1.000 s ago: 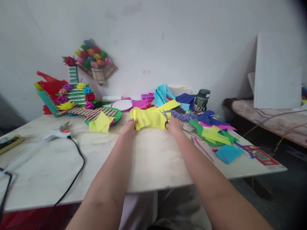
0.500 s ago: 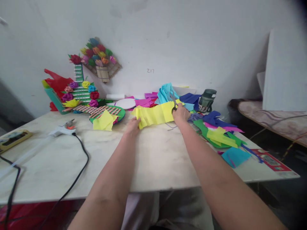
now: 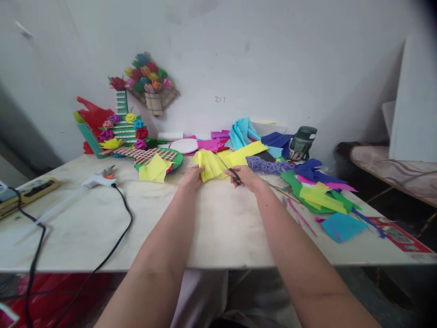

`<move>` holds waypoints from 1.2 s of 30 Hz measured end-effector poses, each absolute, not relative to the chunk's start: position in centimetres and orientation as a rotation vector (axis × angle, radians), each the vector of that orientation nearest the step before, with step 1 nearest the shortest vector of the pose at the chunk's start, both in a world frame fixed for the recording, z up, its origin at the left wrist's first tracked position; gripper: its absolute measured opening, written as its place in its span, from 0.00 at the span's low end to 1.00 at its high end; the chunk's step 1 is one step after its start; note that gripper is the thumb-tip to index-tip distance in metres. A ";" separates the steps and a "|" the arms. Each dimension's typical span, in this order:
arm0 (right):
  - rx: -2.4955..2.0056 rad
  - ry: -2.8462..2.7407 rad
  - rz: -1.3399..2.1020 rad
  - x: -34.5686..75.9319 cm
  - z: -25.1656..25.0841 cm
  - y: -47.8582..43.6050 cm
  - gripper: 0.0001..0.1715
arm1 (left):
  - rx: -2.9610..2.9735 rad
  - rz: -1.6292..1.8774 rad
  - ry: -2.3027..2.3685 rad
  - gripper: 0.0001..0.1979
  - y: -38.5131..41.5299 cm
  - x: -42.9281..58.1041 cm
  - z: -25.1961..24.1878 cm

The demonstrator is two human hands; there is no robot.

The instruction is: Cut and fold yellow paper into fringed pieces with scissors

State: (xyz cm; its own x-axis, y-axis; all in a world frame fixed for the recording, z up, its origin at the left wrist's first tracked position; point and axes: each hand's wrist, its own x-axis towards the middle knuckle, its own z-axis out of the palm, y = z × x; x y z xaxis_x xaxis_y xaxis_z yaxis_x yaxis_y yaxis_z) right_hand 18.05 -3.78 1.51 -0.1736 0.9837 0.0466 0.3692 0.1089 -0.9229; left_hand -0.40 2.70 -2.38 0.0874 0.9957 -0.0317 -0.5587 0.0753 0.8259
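My left hand (image 3: 193, 178) pinches the left end of a strip of yellow crepe paper (image 3: 209, 165) just above the table. In my right hand (image 3: 247, 176) is a pair of scissors (image 3: 235, 176), fingers closed round the dark handles. The blades point up and left across the yellow paper, near its middle. Whether they cut into it I cannot tell. The paper's far part stretches back to the right, behind the scissors. A smaller yellow crepe paper piece (image 3: 155, 168) lies left of my left hand, on a green guitar-shaped craft (image 3: 177, 158).
A white hot glue gun (image 3: 99, 180) with a black cord lies at the left, near a power strip (image 3: 29, 196). Purple yarn (image 3: 269, 166), a dark bottle (image 3: 302, 143) and coloured paper scraps (image 3: 319, 197) occupy the right. Paper flowers (image 3: 146, 73) hang on the wall.
My right hand with the scissors has moved left and nearer, from the paper's right end to its middle. My left hand still holds the left end. The view has shifted slightly.
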 end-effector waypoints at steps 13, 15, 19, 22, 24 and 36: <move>-1.288 -1.992 1.617 21.9 2.5 -4.9 0.24 | 0.638 1.377 0.754 0.11 3.0 -0.4 -2.2; -1.288 -1.977 1.611 21.9 2.4 -4.8 0.25 | 0.611 1.381 0.761 0.11 3.0 -0.2 -2.1; -1.278 -1.900 1.551 20.9 1.9 -4.7 0.25 | 0.585 1.372 0.783 0.12 3.1 0.4 -2.1; -1.267 -1.854 1.516 19.6 1.7 -4.8 0.25 | 0.581 1.379 0.766 0.12 3.0 0.8 -2.0; -1.277 -1.821 1.501 19.0 1.7 -4.9 0.25 | 0.576 1.388 0.742 0.12 2.9 1.0 -2.0; -1.231 -1.709 1.564 18.9 1.4 -5.0 0.24 | 0.524 1.394 0.710 0.18 2.6 1.7 -1.9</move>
